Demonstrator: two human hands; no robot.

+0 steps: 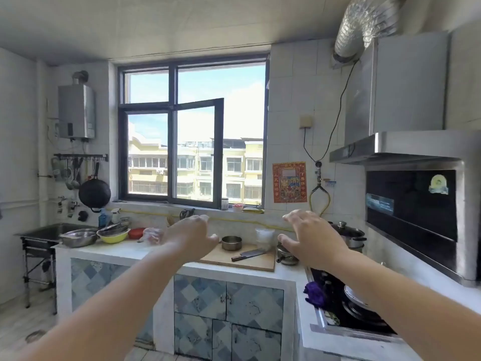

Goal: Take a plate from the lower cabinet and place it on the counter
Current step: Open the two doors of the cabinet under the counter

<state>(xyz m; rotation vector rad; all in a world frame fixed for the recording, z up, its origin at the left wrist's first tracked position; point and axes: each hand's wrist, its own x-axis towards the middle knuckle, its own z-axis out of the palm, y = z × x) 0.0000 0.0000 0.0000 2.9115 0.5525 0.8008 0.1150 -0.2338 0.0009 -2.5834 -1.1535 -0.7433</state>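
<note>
Both my arms stretch forward over the white counter (pixel 125 252). My left hand (pixel 191 231) hovers above the counter's middle, fingers loosely spread, holding nothing. My right hand (pixel 311 235) is raised above a small metal pot (pixel 286 256), fingers apart and empty. Below the counter, the lower cabinet (pixel 227 299) has blue-grey patterned doors, all closed. No plate is visible on the counter or in either hand.
A wooden cutting board (pixel 250 261) carries a cleaver (pixel 247 255) and a steel bowl (pixel 231 243). Metal and yellow bowls (pixel 113 234) stand at the left by the sink (pixel 56 230). A stove (pixel 351 306) with pots sits at the right, under a range hood (pixel 395 147).
</note>
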